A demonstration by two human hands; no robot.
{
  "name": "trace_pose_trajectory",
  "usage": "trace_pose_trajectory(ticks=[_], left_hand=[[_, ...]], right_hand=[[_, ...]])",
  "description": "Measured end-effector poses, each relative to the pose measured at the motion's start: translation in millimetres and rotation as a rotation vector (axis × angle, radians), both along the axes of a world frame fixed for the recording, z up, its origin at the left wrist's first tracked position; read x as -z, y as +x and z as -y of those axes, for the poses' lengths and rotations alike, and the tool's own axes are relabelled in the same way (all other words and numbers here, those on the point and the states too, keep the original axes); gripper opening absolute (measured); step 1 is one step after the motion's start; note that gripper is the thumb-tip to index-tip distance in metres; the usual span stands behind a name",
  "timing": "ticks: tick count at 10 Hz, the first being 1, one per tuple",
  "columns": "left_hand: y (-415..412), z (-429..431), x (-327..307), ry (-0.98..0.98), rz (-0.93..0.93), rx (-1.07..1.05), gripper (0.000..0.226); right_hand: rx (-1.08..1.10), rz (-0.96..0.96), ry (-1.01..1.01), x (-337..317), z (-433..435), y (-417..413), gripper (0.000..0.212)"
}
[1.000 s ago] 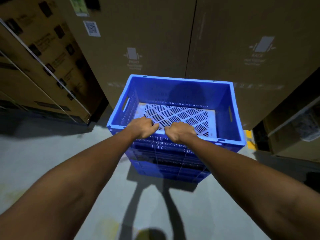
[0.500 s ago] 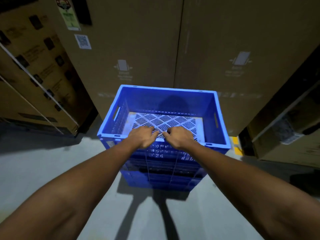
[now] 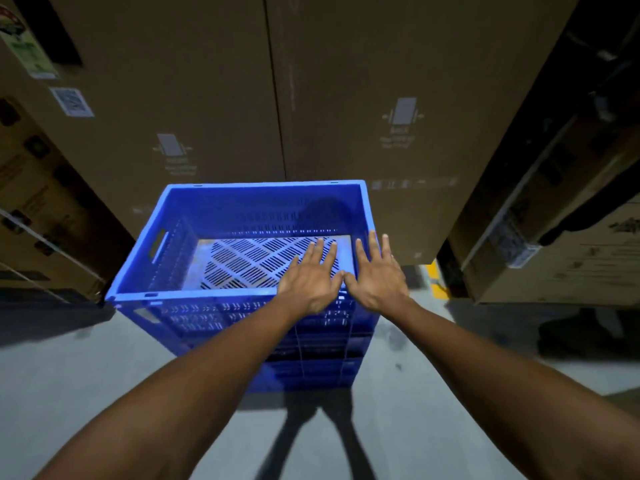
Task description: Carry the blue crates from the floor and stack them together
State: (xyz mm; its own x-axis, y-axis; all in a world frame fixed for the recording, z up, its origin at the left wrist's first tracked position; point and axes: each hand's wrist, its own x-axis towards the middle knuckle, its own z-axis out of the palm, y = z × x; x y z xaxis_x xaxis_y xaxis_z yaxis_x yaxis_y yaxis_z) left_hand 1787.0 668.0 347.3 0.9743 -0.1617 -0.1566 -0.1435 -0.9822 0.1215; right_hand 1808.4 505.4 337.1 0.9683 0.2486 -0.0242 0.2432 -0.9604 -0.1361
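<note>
With the top blue crate [image 3: 242, 251] seated on the blue stack [image 3: 311, 358] on the floor by the cardboard boxes [image 3: 346, 98], the left hand [image 3: 311, 282] and right hand [image 3: 377, 275] hover flat, each grip wide and empty, so this placement looks done and the next move calls for fetching another crate.

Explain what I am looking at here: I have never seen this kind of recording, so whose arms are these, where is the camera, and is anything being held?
There is no machine. A person wears one wide-angle camera on the head, looking forward and down, so the two bare arms entering from below are their own. The left hand and the right hand are spread flat with fingers open, over the near right corner of the top blue crate. Neither hand holds anything. That crate is empty, with a slotted bottom, and sits on more blue crates stacked on the grey floor. Tall cardboard boxes stand right behind the stack.
</note>
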Motion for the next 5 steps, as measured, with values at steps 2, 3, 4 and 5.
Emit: trace_pose_trajectory(ticks=[2, 3, 4, 5], left_hand=[[-5.1, 2.8, -12.4, 0.065, -0.039, -0.016, 0.066], [-15.1, 5.5, -31.8, 0.028, -0.004, -0.033, 0.067], [-49.6, 5.1, -55.7, 0.002, 0.095, -0.003, 0.067], [-82.3, -2.4, -86.7, -0.002, 0.183, -0.019, 0.068]], right_hand=[[-0.075, -0.165, -0.089, -23.4, 1.6, -0.4, 0.078], [-0.103, -0.16, -0.064, -44.7, 4.4, -10.6, 0.075], [-0.108, -0.101, -0.005, -69.0, 14.5, -40.7, 0.073], [-0.089, -0.02, 0.059, -96.9, 24.4, -70.7, 0.073]])
